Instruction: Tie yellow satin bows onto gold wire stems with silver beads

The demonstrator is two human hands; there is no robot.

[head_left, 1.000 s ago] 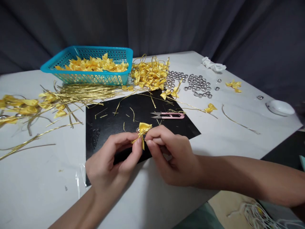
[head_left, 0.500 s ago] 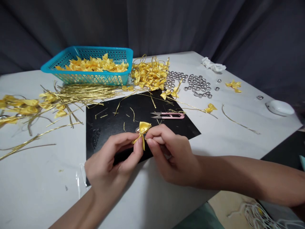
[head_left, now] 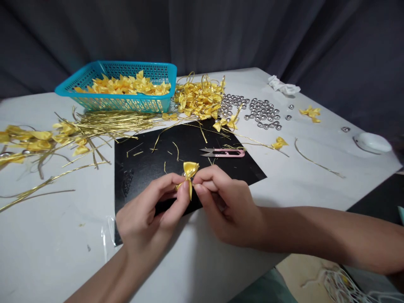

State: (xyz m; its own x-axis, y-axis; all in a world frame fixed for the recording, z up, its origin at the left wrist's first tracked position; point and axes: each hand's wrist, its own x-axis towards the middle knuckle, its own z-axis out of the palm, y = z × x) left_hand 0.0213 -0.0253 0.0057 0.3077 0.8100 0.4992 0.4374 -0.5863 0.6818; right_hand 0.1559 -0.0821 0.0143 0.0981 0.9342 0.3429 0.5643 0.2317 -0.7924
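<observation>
- Bow (head_left: 190, 169) of yellow ribbon, held up over the near part of a black sheet (head_left: 249, 172) on the white bench (head_left: 63, 252).
- Left hand (head_left: 151, 206): bow pinched at its gathered waist by thumb and forefinger; presumably gripped there so the folds are kept from opening.
- Right hand (head_left: 230, 206): thumb and forefinger pressed together just beside the bow. A gold cord end (head_left: 193, 184) seems to be pinched; mostly hidden by the fingers.
- Both grips held close together, perhaps so the cord can be kept taut against the ribbon.
- Pink-handled snips (head_left: 216, 152) laid on the sheet beyond the hands, likely for easy reach; cord clippings scattered around them.
- Blue basket (head_left: 120, 96) of yellow ribbon pieces (head_left: 126, 85), gold cords (head_left: 116, 121) and silver beads (head_left: 263, 110) set out beyond the hands, apparently sorted by kind.
- Brands, labels: none made out; no writing can be read on snips, basket or sheet.
</observation>
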